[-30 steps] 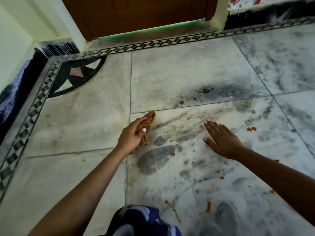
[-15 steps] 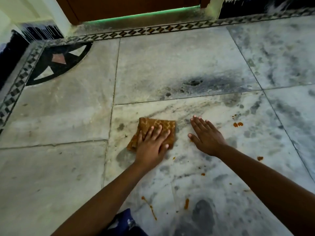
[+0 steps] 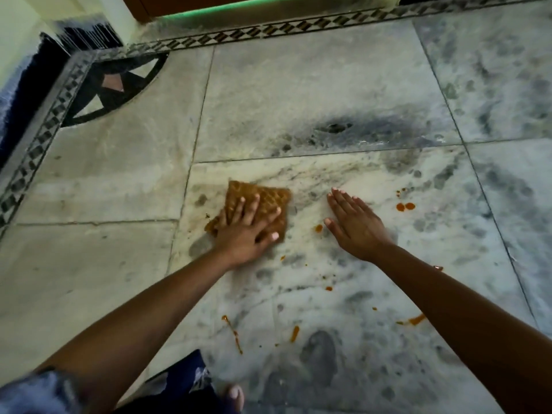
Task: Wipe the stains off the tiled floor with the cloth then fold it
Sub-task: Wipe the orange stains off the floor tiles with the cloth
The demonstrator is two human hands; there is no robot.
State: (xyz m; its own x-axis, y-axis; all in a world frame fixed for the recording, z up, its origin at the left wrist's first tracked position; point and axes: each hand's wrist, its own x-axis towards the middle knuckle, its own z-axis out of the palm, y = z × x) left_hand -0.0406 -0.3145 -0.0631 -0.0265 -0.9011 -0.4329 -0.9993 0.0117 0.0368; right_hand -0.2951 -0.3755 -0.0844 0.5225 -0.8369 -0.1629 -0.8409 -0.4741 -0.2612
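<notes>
1. Head view, at the contact first: the left hand [image 3: 245, 234] lies palm down on the cloth [image 3: 263, 195], fingers straight and spread, pressing it flat to the floor and not curled round it.
2. The cloth is orange-brown with a waffle weave. It lies mostly spread out on a pale marble tile, its near-left corner bunched under the heel of the hand, its far edge showing beyond the fingertips.
3. The right hand [image 3: 355, 225] rests flat on the same tile, just right of the cloth and apart from it, fingers straight and together, holding nothing.
4. Orange stains dot the tiled floor [image 3: 298, 85]: a small spot [image 3: 319, 228] beside the right thumb, a pair of drops [image 3: 405, 206] to the right of the right hand, a thin streak [image 3: 233, 333] and a short smear [image 3: 294, 333] between the forearms, and a dash [image 3: 416, 319] by the right forearm.
5. A dark grey smudge [image 3: 337, 127] marks the tile beyond the hands (whether it is dirt or the marble's veining I cannot tell).
6. Farther out, a black corner inlay [image 3: 113, 88] and a checkered border strip [image 3: 268, 29] edge the floor below a brown door [image 3: 185, 3].
7. Blue patterned fabric [image 3: 185, 380] and a toe [image 3: 234, 397] show at the bottom edge.
</notes>
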